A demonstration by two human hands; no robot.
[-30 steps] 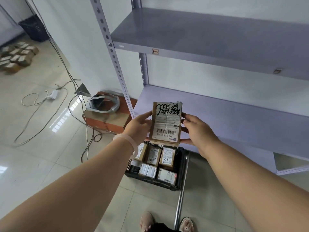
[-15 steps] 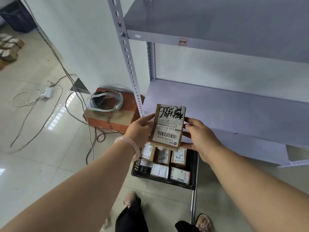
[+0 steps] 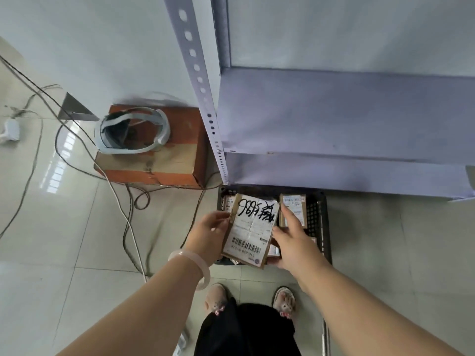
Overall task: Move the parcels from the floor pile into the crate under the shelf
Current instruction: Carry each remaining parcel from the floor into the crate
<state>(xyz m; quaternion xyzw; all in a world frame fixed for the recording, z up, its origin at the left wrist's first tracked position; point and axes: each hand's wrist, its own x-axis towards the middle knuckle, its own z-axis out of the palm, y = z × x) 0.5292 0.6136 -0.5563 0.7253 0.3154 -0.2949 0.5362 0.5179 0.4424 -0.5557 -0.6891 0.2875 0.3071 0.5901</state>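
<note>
hands, left hand [image 3: 209,231] and right hand [image 3: 295,246], grip parcel [image 3: 250,228] over crate [image 3: 324,224].

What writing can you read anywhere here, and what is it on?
On the held parcel, black marker: roughly "686", then an unreadable scrawl.
Its barcode label: ends "00 028"; rest blurred.
The other parcels in the crate: labels too blurred to read.
</note>
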